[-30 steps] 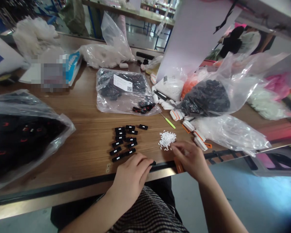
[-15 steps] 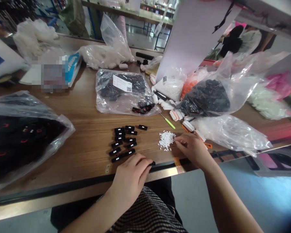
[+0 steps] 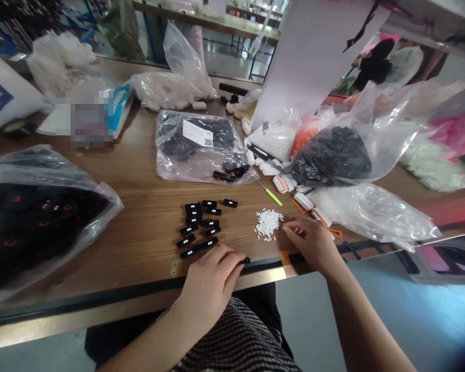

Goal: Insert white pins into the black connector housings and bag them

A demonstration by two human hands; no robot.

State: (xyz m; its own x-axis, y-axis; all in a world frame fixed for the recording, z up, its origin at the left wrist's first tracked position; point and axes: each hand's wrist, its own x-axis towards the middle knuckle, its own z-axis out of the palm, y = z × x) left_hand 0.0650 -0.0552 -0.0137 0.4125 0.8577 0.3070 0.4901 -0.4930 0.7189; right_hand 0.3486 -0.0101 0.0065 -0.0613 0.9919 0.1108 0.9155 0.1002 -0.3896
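Near the table's front edge, my left hand (image 3: 217, 268) is closed on a small black plastic part (image 3: 246, 260), whose end shows past the fingertips. Just right of a loose pile of tiny white pegs (image 3: 268, 223), my right hand (image 3: 310, 238) has its thumb and fingers pinched together. Whether a peg sits in that pinch is too small to make out. Several black plastic parts (image 3: 194, 220), each with paired white dots on top, lie in rough rows beyond my left hand. A green-handled screwdriver (image 3: 273, 196) rests behind the white pile.
A clear bag of black parts (image 3: 196, 147) lies behind the rows, and a larger one (image 3: 42, 222) is at left. On the right are a bag of dark pieces (image 3: 333, 155), a flat clear bag (image 3: 372, 214) and white-and-orange pieces (image 3: 284, 183). A white panel (image 3: 302, 62) stands behind.
My right hand has drawn slightly right, away from the white pile. My left hand keeps its hold on the black part. The whole view has shifted a little.
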